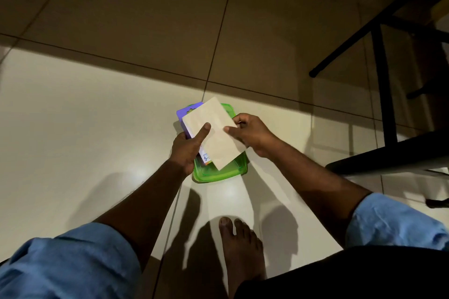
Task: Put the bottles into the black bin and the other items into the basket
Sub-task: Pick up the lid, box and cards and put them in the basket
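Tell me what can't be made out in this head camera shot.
Head view:
1. Purple-and-white printed card: mostly covered by the pale rectangular paper sheet; its print is too small to read.
2. Green plastic tray: overlapped by the sheet, the left hand and the right hand; held or resting on the floor, cannot tell.
3. Left hand's fingers: hidden under the stack.
4. Black bin and basket: outside the frame.

Three items are stacked: one green plastic lid (220, 173), one purple card packet (188, 110), one beige paper envelope (218, 133). Two hands show, the left hand (188, 150) and right hand (247, 132), plus one bare foot (240, 243).
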A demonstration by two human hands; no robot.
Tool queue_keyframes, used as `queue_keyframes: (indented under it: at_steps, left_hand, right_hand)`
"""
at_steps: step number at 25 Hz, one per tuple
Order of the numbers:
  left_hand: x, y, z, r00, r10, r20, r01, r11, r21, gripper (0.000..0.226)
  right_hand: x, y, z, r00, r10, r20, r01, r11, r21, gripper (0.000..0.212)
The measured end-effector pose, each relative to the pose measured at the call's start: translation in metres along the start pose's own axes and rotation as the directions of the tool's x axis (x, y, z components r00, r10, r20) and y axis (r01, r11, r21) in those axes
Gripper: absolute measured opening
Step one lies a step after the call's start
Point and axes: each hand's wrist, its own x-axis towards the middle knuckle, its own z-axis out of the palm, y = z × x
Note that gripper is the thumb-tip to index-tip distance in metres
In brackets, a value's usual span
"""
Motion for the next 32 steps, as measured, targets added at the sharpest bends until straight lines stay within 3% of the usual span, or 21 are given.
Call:
queue_keyframes:
  at_steps: [3,5,9,12,15,17,18,19,20,21,22,23,25,29,32]
  left_hand:
    - [-0.004,-0.005,0.001,0.999,0.018,0.033,-0.02,0.999,0.051,0.055]
    - [-0.006,-0.01,0.003,0.999,0.032,0.044,-0.035,0.997,0.065,0.057]
    - [-0.01,-0.022,0.007,0.996,0.04,0.074,-0.047,0.994,0.096,0.058]
    - [-0.017,-0.031,0.013,0.994,0.032,0.104,-0.044,0.992,0.118,0.061]
    - [-0.026,-0.041,0.019,0.993,0.009,0.121,-0.026,0.99,0.139,0.06]
    - [-0.032,-0.046,0.022,0.988,-0.028,0.152,0.004,0.988,0.155,0.058]
    - [-0.035,-0.048,0.024,0.983,-0.043,0.178,0.016,0.988,0.155,0.057]
    - [-0.037,-0.048,0.024,0.978,-0.055,0.202,0.025,0.989,0.147,0.057]
    - [-0.039,-0.046,0.025,0.973,-0.062,0.222,0.032,0.99,0.14,0.056]
    - [-0.04,-0.044,0.026,0.969,-0.067,0.236,0.035,0.99,0.137,0.055]
    - [-0.041,-0.043,0.026,0.968,-0.068,0.242,0.035,0.99,0.139,0.054]
    - [-0.041,-0.04,0.026,0.968,-0.067,0.241,0.034,0.99,0.14,0.053]
    - [-0.041,-0.035,0.023,0.972,-0.052,0.231,0.021,0.991,0.134,0.05]
    - [-0.039,-0.031,0.019,0.97,-0.037,0.242,0.009,0.993,0.116,0.048]
    - [-0.04,-0.029,0.017,0.975,-0.029,0.221,0.007,0.995,0.101,0.047]
  right_hand:
    - [-0.009,0.013,0.013,0.997,-0.062,-0.038,0.05,0.962,-0.267,0.022]
    - [-0.017,0.026,0.015,0.975,-0.104,-0.197,0.029,0.936,-0.35,0.035]
    - [-0.048,0.076,-0.01,0.835,-0.259,-0.485,0.064,0.922,-0.383,0.02]
    - [-0.086,0.133,-0.025,0.721,-0.228,-0.655,-0.086,0.908,-0.41,0.013]
    - [-0.096,0.173,-0.068,0.482,-0.037,-0.875,-0.28,0.94,-0.194,0.019]
    - [-0.105,0.184,-0.09,0.289,0.28,-0.915,-0.349,0.921,0.172,0.035]
    - [-0.1,0.176,-0.084,0.434,0.369,-0.822,-0.316,0.917,0.244,0.042]
    - [-0.109,0.178,-0.077,0.578,0.286,-0.764,-0.265,0.952,0.156,0.043]
    - [-0.118,0.189,-0.071,0.631,0.23,-0.741,-0.147,0.973,0.177,0.039]
    - [-0.128,0.192,-0.026,0.759,0.141,-0.636,-0.107,0.99,0.091,0.036]
    - [-0.136,0.203,0.019,0.805,0.049,-0.591,-0.067,0.998,-0.008,0.034]
    - [-0.143,0.205,0.048,0.846,0.111,-0.521,-0.133,0.991,-0.004,0.034]
    - [-0.14,0.204,0.048,0.882,0.196,-0.429,-0.248,0.967,-0.067,0.035]
    - [-0.134,0.207,0.04,0.895,0.083,-0.439,-0.165,0.974,-0.153,0.031]
    - [-0.131,0.208,0.046,0.875,0.129,-0.466,-0.22,0.965,-0.145,0.031]
